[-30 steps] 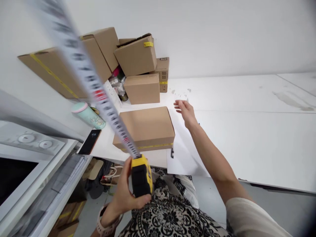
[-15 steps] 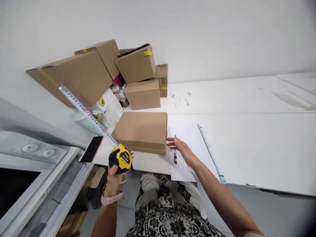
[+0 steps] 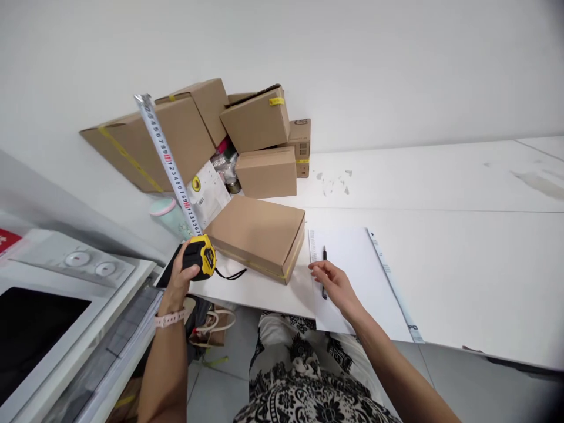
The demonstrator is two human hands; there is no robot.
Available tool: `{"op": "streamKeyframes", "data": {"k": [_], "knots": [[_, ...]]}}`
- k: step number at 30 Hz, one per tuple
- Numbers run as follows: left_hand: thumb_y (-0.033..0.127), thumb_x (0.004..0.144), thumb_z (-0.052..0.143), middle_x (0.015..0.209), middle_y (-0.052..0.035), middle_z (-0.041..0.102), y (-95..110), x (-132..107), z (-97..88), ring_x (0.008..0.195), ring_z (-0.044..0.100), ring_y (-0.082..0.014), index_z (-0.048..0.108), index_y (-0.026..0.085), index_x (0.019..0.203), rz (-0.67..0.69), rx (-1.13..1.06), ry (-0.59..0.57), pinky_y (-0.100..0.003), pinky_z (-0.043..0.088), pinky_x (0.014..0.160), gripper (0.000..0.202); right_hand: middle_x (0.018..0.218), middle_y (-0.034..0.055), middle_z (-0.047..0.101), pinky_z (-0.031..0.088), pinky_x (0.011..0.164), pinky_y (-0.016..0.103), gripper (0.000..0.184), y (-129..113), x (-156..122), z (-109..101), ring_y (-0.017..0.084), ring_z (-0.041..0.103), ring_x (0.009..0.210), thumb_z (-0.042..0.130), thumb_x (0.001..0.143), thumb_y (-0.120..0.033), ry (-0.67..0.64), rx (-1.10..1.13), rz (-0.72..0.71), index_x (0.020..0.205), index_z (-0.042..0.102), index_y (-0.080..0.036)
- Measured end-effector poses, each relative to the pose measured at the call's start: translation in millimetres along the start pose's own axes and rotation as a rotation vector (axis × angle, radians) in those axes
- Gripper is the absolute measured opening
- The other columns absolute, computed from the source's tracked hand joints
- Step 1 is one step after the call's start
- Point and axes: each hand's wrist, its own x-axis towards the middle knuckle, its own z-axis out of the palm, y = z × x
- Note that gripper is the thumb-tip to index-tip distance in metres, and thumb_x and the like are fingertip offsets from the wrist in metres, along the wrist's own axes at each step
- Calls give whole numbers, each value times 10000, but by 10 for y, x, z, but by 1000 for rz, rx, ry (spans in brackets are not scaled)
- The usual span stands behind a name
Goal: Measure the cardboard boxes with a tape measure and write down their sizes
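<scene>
Left hand [image 3: 177,283], fingers wrapped round a chunky tape measure [image 3: 201,257]
Right hand [image 3: 337,288], fingers loosely bent, over slim pen [image 3: 325,253]; cardboard carton [image 3: 258,232] near worktop [image 3: 462,270] front edge.

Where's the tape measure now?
Left of centre in the head view, the tape measure is in the left hand, left of the front cardboard box.
</scene>
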Motion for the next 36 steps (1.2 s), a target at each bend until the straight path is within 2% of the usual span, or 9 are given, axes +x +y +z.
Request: {"op": "streamKeyframes", "data": {"k": [7, 11, 14, 19, 22, 26, 30, 33, 36], "knots": [[535, 501, 850, 772, -28, 723, -155, 372, 115, 764, 717, -271, 717, 206, 1002, 52, -113, 67, -425, 626, 760, 614, 1119, 120, 737, 550, 879, 430, 483, 68, 32, 246, 267, 678, 1027, 653, 843, -612, -24, 23, -26, 1129, 692, -225], [525, 528, 849, 758, -45, 727, -138, 339, 268, 847, 736, -311, 730, 198, 972, 43, -167, 13, -464, 626, 818, 564, 1495, 140, 562, 505, 1050, 484, 657, 43, 104, 337, 309, 553, 1357, 687, 819, -620, -47, 114, -65, 1370, 575, -279], [527, 518, 869, 754, -59, 728, -52, 204, 339, 868, 743, -338, 745, 180, 990, 19, -184, -52, -495, 629, 825, 599, 1596, 144, 440, 493, 1083, 516, 765, -63, 77, 314, 324, 484, 1419, 681, 828, -634, -47, 139, -89, 1487, 474, -305], [466, 466, 932, 962, -104, 770, 271, -126, 403, 964, 747, -380, 733, 168, 1175, -50, -160, -155, -506, 637, 856, 794, 1472, 111, 512, 523, 1053, 523, 701, -495, -118, 78, 294, 564, 1210, 703, 854, -579, 39, 2, -213, 1488, 493, -364], [442, 469, 947, 1049, -102, 772, 554, -253, 550, 1049, 728, -398, 752, 192, 1111, 36, -186, -87, -520, 634, 904, 716, 1437, 111, 530, 566, 933, 488, 705, -747, -147, -57, 279, 581, 1059, 732, 830, -542, 119, -40, -241, 1475, 518, -357], [487, 511, 935, 1041, -75, 773, 939, -314, 885, 1189, 665, -418, 762, 212, 1014, 143, -267, 28, -584, 598, 990, 598, 1473, 103, 516, 567, 798, 440, 698, -896, 44, -149, 230, 555, 903, 725, 816, -515, 204, -16, -214, 1463, 532, -338], [477, 559, 912, 1100, -54, 770, 1185, -539, 1109, 1239, 627, -452, 725, 233, 1172, 127, -313, 48, -673, 577, 982, 685, 1445, 111, 535, 549, 828, 432, 669, -946, 414, -177, 186, 547, 809, 720, 807, -468, 235, -49, -241, 1432, 565, -286], [551, 594, 889, 1173, -46, 761, 1170, -887, 1160, 1235, 628, -477, 712, 312, 1238, -16, -341, 30, -667, 616, 904, 710, 1379, 106, 583, 536, 891, 442, 562, -982, 734, -181, 193, 570, 818, 686, 823, -401, 225, -125, -306, 1363, 625, -261], [570, 680, 850, 1144, -72, 766, 982, -1213, 1247, 1213, 655, -472, 729, 318, 1221, -398, -364, -130, -627, 640, 852, 609, 1327, 114, 606, 532, 937, 466, 504, -1004, 1030, -186, 238, 601, 928, 648, 818, -323, 225, -204, -350, 1316, 653, -240]]}}
